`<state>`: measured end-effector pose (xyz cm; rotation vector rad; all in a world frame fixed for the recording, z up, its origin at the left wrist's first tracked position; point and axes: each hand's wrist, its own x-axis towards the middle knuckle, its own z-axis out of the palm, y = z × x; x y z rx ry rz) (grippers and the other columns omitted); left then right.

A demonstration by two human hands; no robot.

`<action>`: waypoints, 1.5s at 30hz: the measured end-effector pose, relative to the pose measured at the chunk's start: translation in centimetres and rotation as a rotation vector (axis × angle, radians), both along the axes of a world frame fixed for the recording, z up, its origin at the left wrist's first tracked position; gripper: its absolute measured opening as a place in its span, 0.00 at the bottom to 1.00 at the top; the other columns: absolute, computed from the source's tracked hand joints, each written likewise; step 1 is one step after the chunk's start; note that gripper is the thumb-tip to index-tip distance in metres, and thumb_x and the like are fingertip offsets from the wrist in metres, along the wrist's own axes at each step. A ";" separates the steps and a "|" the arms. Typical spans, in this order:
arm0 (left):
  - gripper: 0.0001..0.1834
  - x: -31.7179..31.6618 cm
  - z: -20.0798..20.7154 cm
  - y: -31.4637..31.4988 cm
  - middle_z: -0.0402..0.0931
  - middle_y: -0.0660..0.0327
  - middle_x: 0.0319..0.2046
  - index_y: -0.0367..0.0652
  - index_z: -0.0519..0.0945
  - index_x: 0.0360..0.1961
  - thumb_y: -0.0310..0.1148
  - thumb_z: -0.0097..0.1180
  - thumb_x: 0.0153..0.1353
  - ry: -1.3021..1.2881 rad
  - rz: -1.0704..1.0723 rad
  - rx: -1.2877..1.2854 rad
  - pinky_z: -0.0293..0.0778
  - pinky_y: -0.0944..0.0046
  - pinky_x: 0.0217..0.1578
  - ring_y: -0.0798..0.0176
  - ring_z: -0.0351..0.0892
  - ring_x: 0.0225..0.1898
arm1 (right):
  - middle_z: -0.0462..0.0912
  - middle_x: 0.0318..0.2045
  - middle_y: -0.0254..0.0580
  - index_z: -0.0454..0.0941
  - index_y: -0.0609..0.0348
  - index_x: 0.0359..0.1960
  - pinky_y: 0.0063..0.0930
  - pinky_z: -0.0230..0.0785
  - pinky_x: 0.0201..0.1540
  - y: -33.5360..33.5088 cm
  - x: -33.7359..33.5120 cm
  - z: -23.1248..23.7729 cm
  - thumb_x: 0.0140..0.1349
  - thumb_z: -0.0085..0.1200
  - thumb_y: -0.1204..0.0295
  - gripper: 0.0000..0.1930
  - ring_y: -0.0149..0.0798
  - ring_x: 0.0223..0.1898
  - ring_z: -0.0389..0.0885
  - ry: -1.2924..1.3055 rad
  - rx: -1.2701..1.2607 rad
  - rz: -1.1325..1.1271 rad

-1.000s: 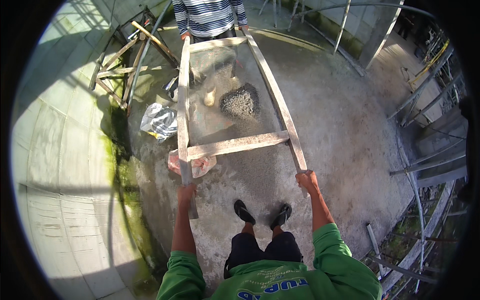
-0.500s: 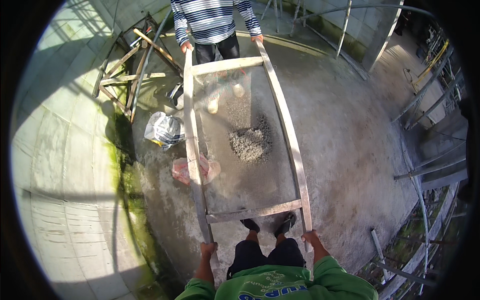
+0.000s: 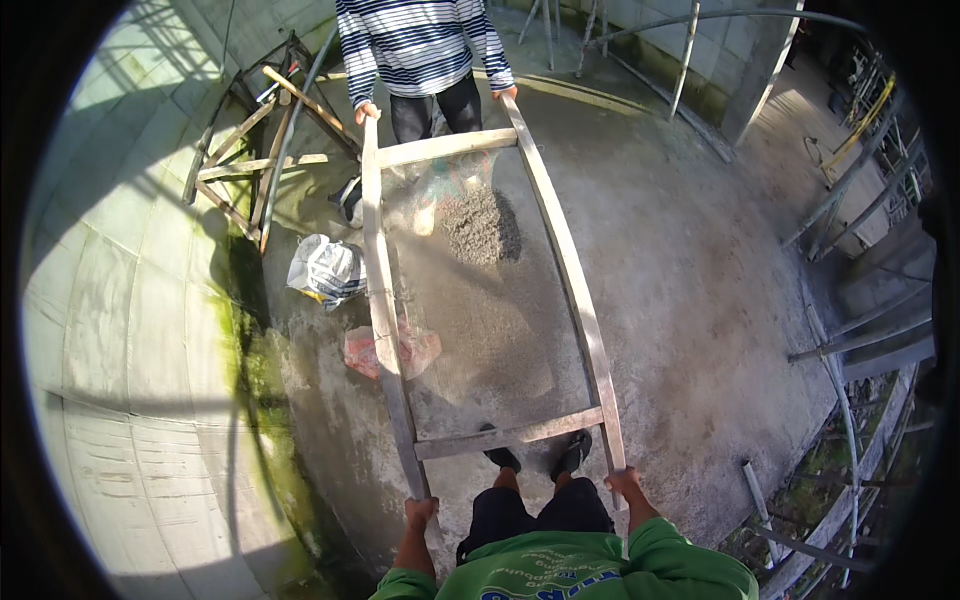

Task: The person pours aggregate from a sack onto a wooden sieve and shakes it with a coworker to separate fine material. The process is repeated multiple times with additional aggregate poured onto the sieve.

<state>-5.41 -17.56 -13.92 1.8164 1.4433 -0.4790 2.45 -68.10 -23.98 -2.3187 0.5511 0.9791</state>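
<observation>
A large wooden-framed sieve [image 3: 584, 315] with fine mesh stretches between me and a co-worker. My left hand [image 3: 421, 512] is closed round the end of its left rail, and my right hand [image 3: 624, 483] grips the right one. On the far half of the mesh lies a heap of grey gravelly material [image 3: 481, 228]. At the opposite end, the co-worker's two hands [image 3: 367, 112] hold the far rail ends. Through the mesh, a crumpled reddish sack [image 3: 418, 352] shows beneath the left rail.
A white woven sack [image 3: 328, 268] lies left of the sieve. Behind it, wooden sticks and a frame [image 3: 265, 165] lean by the mossy pale wall [image 3: 130, 330]. Poles [image 3: 840, 350] stand along the right edge of the concrete floor [image 3: 700, 300]. The co-worker in a striped shirt [image 3: 425, 45] faces me.
The gravelly heap has shifted on the mesh, away from me and toward the co-worker. The sieve and my left hand have come slightly nearer to me. Both my hands keep their grip.
</observation>
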 end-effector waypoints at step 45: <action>0.14 3.8 -5.0 11.8 0.77 0.51 0.19 0.27 0.77 0.23 0.28 0.62 0.36 -0.261 -0.115 -0.212 0.75 0.58 0.22 0.57 0.79 0.20 | 0.86 0.28 0.36 0.84 0.46 0.35 0.33 0.76 0.32 7.0 3.1 -1.2 0.48 0.58 0.65 0.11 0.36 0.30 0.85 -0.113 -0.142 0.554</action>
